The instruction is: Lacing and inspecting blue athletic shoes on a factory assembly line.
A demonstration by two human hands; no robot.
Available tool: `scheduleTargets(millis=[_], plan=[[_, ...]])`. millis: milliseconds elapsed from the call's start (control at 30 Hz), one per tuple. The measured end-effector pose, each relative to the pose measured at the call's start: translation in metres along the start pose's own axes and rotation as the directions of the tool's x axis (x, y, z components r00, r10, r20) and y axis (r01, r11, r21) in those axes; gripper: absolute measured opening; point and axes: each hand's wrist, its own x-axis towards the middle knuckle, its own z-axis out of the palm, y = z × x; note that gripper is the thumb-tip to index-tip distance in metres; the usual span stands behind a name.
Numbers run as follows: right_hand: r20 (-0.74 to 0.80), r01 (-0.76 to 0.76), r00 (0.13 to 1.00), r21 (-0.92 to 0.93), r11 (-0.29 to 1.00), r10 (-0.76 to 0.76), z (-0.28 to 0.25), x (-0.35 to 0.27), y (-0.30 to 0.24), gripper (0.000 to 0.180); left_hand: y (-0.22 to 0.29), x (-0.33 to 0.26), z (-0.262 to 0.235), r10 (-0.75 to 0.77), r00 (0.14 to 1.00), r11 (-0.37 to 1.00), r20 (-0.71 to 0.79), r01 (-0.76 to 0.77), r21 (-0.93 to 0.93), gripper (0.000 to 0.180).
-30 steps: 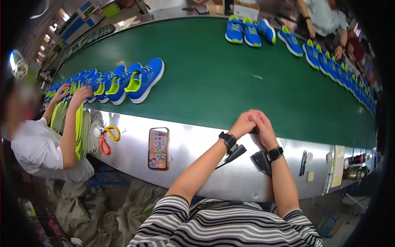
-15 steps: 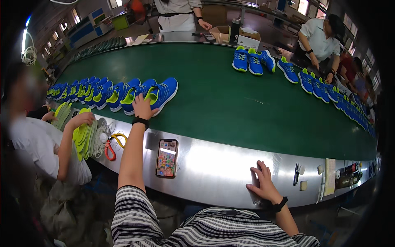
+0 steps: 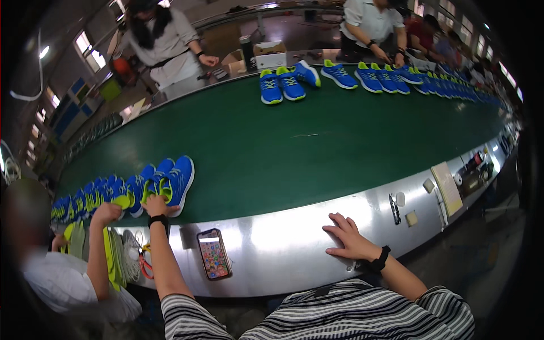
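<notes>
Left hand (image 3: 158, 207) at the end blue shoe (image 3: 183, 174), right hand (image 3: 349, 238) spread and empty.
The shoe stands on the green surface (image 3: 272, 164), at the right end of the left row; the left fingers bend near its heel, but whether they grip, I cannot tell. The right fingers are wide apart above the steel edge (image 3: 272, 255). One second ago both hands were joined together. The co-worker's hand (image 3: 106, 213), before at the insole pile (image 3: 116, 258), is now beside the row.

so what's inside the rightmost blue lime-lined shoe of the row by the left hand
Inside the blue, white-soled shoe, lime-green lining shows at the opening. The bare left hand hides part of the heel end, and the blue upper covers the toe interior; anything deeper can't be seen.
</notes>
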Motion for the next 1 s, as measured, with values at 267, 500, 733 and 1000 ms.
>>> scheduleTargets(millis=[267,500,733,1000], plan=[[-0.068,0.038,0.997,-0.012,0.999,-0.039,-0.003,-0.004,0.000,0.063,0.109,-0.115,-0.099,0.208,0.973,0.862,0.098,-0.135,-0.488,0.063],[-0.368,-0.027,0.915,0.357,0.934,0.167,-0.012,-0.012,-0.046,0.080,0.191,-0.300,-0.089,0.623,0.782,0.432,-0.009,-0.354,-0.830,0.065],[-0.194,-0.252,0.896,0.522,0.815,0.400,-0.010,-0.051,-0.031,0.075,0.229,-0.333,-0.016,0.429,0.884,0.313,0.185,0.046,-0.948,0.060],[-0.088,0.003,0.939,0.968,0.250,0.332,-0.001,-0.056,-0.018,0.065,0.218,-0.332,-0.001,0.547,0.812,-0.217,0.204,0.372,-0.902,0.047]])
